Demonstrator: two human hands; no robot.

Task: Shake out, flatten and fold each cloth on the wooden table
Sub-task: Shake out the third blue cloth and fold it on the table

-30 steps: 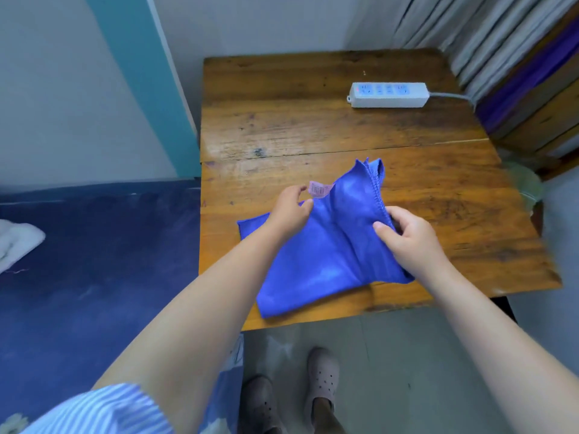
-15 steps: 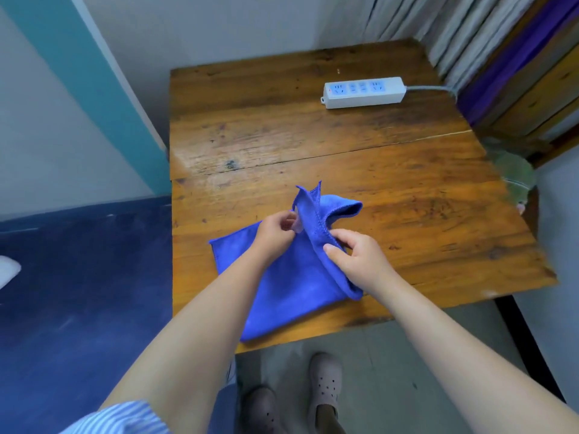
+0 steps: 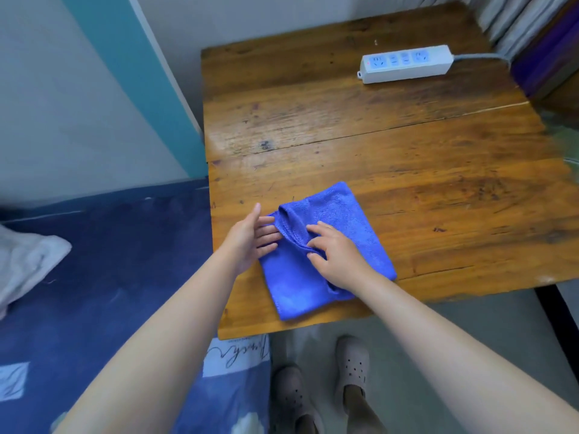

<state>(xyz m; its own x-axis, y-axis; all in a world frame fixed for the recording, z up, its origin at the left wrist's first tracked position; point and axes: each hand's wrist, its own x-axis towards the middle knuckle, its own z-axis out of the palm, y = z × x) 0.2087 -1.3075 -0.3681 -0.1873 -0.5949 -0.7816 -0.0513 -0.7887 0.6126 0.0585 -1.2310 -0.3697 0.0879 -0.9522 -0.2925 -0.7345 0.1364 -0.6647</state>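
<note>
With my right hand (image 3: 336, 255) flat on the cloth (image 3: 341, 220), fingers spread and gripping nothing, I sweep the open left hand (image 3: 250, 238) across the ridge to flatten it onto the counter (image 3: 407, 170).

Before you: folded blue microfibre cloth (image 3: 338, 220) on worn wooden table (image 3: 407, 170); your right hand (image 3: 336, 255) flat on it, left hand (image 3: 250, 239) touching its edge.

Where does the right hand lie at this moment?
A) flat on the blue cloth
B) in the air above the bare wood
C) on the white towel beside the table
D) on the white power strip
A: the right hand lies with spread fingers on the blue cloth, far from the power strip at the back of the table.
</note>
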